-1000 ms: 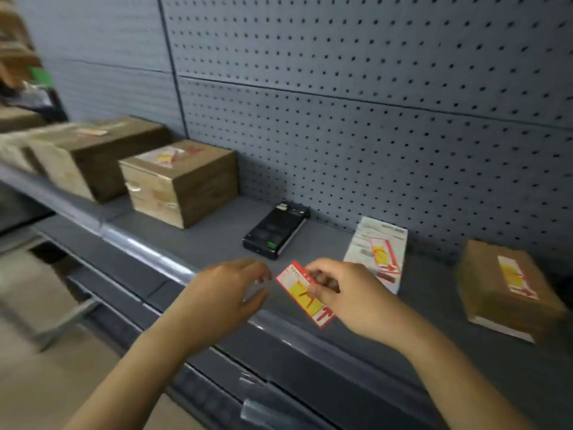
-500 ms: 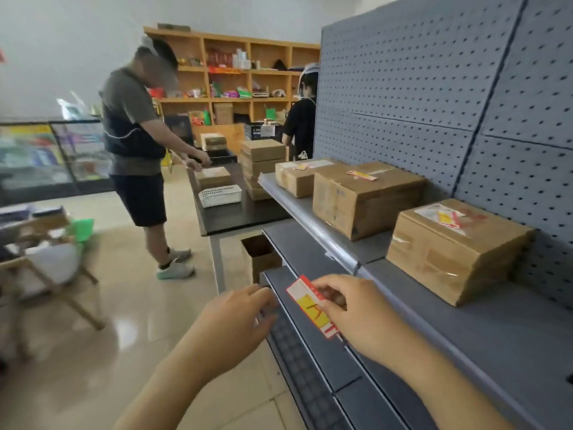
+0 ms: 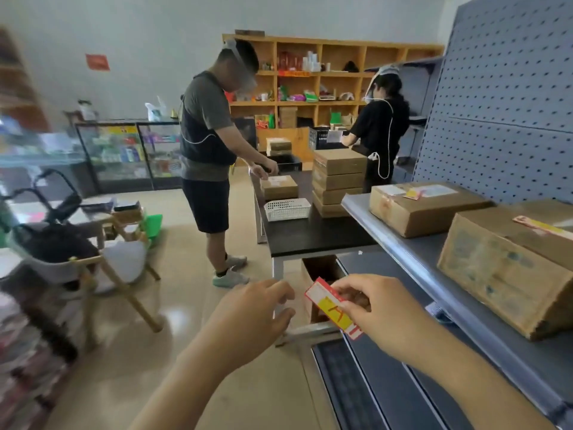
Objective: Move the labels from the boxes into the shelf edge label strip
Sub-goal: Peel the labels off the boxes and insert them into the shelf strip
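- The right hand (image 3: 376,311) pinches a small rectangular paper label with a red border and a yellow middle (image 3: 333,308), fingers curled over its upper right edge; the thumb side is hidden behind the label.
- The label is tilted, its upper corner pointing up and left of the fingers, its lower corner hanging below them. It is held in the air, apart from every shelf.
- The left hand (image 3: 257,311) hovers just left of the label, not touching it. Its fingers are loosely bent with thumb and forefinger spread apart, and they hold nothing.
- To the right of the right-hand fingers runs the pale grey shelf edge label strip (image 3: 412,262), a long rail along the front of the grey metal shelf (image 3: 434,246). The label is near the strip but not in it.
- Above and right of the fingers, on the shelf, sits a large brown cardboard box (image 3: 502,268) with a red and yellow label lying on its top (image 3: 541,226).
- Farther along the shelf, beyond it, sits a flatter brown cardboard box (image 3: 424,209) with a small red and yellow label on its lid (image 3: 412,193).
- Above the left-hand fingers stands a black-topped table (image 3: 310,237) with a white plastic basket (image 3: 286,209) and a stack of brown boxes (image 3: 338,181).
- Two people stand by that table: one in a grey shirt and dark shorts (image 3: 207,150), one in black (image 3: 381,135).
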`<state>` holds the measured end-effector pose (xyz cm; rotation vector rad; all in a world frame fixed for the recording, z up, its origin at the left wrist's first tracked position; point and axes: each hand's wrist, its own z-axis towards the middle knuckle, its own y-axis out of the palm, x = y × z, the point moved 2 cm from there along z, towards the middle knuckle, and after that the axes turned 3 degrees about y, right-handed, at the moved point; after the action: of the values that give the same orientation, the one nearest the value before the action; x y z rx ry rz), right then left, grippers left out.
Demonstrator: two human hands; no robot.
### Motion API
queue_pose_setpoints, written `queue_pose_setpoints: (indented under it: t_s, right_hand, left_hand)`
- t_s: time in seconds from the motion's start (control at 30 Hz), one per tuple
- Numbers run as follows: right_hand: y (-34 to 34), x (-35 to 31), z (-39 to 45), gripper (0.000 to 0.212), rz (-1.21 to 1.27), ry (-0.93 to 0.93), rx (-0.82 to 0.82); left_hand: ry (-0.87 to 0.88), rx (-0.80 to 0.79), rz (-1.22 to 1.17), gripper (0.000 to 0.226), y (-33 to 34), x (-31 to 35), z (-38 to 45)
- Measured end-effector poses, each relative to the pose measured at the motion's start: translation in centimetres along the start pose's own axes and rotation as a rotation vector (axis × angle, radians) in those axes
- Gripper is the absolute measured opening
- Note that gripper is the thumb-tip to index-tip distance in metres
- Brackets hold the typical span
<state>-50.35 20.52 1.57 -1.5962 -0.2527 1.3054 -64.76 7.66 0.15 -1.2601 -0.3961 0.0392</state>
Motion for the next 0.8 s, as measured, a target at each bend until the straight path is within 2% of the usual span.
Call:
queue_pose_setpoints:
  t_s: [0.37, 0.6, 0.8]
  right_hand:
    - [4.4, -2.0, 18.4, 0.023, -0.035, 0.021, 0.025]
    - [5.3, -1.9, 27.2, 0.025, 0.016, 0.209, 0.115]
    - [3.4, 0.3, 28.9, 0.021, 0.008, 0.39, 0.224]
  left_hand:
    - [0.001, 0.004, 0.084, 0.018, -1.0, -14.8, 11.4]
    - [0.225, -0.141, 0.094, 0.017, -0.4, -21.7, 22.7]
    - [0.446, -0.218, 0.05, 0.021, 1.1, -20.5, 30.7]
